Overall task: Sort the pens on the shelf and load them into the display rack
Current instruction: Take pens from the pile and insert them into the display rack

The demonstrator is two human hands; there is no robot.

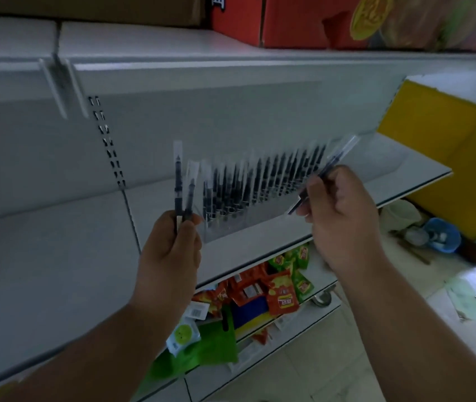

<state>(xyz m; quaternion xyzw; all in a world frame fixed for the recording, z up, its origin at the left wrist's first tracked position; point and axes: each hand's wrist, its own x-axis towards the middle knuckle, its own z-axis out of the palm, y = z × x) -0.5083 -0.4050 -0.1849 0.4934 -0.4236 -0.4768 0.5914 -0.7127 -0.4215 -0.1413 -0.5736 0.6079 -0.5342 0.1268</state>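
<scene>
White store shelving fills the view, and its middle shelf (260, 242) carries the work, with snack packets (274, 291) heaped on the shelf below both hands and a red box (260, 21) on the top one. Just beyond the fingers of both hands stands the clear rack (231, 224), already crowded with rows of upright dark pens (260, 181) in clear sleeves.

The left hand (173, 245) is curled round the lower ends of two pens (183, 192), held upright and side by side, just left of the rack's near end. The right hand (341, 219) pinches one pen (326, 169) between thumb and fingertips, tilted with its top leaning up and to the right, over the rack's right part.

Loading looks well along, so the step now is likely seating this single pen. It would go best brought upright first, its lower tip aimed at a free hole, then lowered straight so the sleeves of its neighbours are not snagged or knocked askew. Free holes are too blurred to pick out; the sparser near-left end seems the likeliest room. The left pair can wait clear of the rack.
</scene>
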